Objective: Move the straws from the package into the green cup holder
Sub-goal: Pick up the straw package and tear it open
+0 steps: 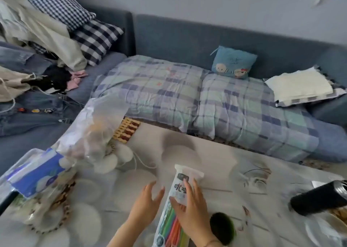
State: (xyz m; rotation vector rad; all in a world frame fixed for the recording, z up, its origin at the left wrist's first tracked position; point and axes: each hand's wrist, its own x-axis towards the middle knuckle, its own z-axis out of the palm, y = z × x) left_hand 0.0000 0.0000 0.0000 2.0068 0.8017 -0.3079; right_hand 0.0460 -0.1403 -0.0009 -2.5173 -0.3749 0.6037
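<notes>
A long clear package of coloured straws (173, 218) with a white printed top lies on the table near its front edge. My right hand (191, 209) is closed around the package's upper half, thumb on its left side. My left hand (146, 203) hovers just left of it, fingers spread, holding nothing. The green cup holder (224, 228) sits just right of my right wrist, partly hidden by it and blurred.
A black bottle (319, 198) lies on its side at the right. A clear plastic bag (93, 134) and a blue-and-white packet (35, 173) stand at the left. Behind the table (216, 156) is a sofa with a checked quilt (206, 100).
</notes>
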